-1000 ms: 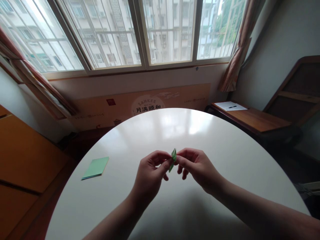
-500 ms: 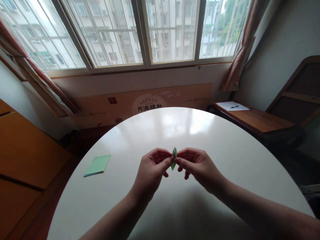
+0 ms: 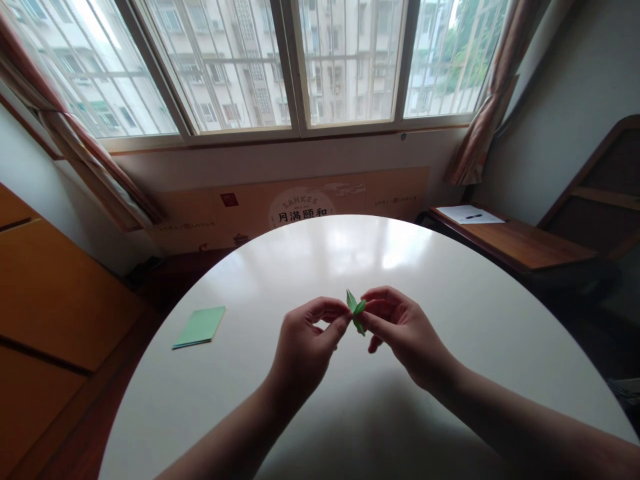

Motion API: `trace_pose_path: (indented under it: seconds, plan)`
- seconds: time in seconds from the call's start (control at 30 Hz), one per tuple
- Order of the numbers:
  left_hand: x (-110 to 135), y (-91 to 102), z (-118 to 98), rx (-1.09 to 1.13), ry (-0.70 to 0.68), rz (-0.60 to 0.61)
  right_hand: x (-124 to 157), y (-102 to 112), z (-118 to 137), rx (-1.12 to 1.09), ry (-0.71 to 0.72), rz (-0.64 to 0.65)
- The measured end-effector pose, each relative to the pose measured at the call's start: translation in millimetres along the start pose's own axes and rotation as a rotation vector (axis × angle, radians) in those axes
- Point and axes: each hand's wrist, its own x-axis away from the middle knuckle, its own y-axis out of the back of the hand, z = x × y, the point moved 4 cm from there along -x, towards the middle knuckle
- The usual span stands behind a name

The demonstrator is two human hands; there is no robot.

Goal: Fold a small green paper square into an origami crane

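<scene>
A small folded green paper piece (image 3: 355,309) is held above the round white table (image 3: 450,320), in the middle of the view. My left hand (image 3: 305,350) pinches its left side with thumb and forefinger. From the right, my right hand (image 3: 403,333) pinches the other side. Two narrow green points stick up between the fingertips and one tip hangs below. Both hands are closed on the paper and float a little above the tabletop.
A stack of green paper sheets (image 3: 200,327) lies on the table at the left. Behind the table are a window wall and a printed brown board (image 3: 300,207). A wooden side desk (image 3: 520,243) at the right carries a paper and pen (image 3: 469,215).
The green piece has tilted, and its two upper points have spread apart. Both hands have shifted slightly right and up in the view.
</scene>
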Motion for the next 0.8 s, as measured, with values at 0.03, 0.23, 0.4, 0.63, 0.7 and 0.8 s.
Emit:
trace_pose_path:
  seconds: [0.03, 0.23, 0.4, 0.63, 0.7, 0.8]
  plan:
    - [-0.3, -0.7, -0.3, 0.016, 0.013, 0.015, -0.1, 0.3, 0.6, 0.003, 0.021, -0.008]
    - [-0.2, -1.0, -0.6, 0.052, 0.025, 0.018, 0.8, 0.0, 2.6, 0.046, 0.072, -0.007]
    - [1.4, 1.5, -1.0, 0.012, -0.034, 0.001, 1.0, -1.6, 3.0, 0.031, 0.086, 0.01]
    - [-0.4, 2.8, -1.4, -0.027, -0.033, 0.058, 2.1, -1.1, 3.0, 0.094, 0.115, 0.016]
    - [-0.4, 3.4, -1.5, -0.052, -0.05, 0.057, 2.4, -0.7, 2.4, 0.107, 0.117, 0.021]
    - [0.2, 4.1, -1.7, -0.052, -0.07, 0.059, 2.6, -1.3, 1.8, 0.12, 0.125, 0.046]
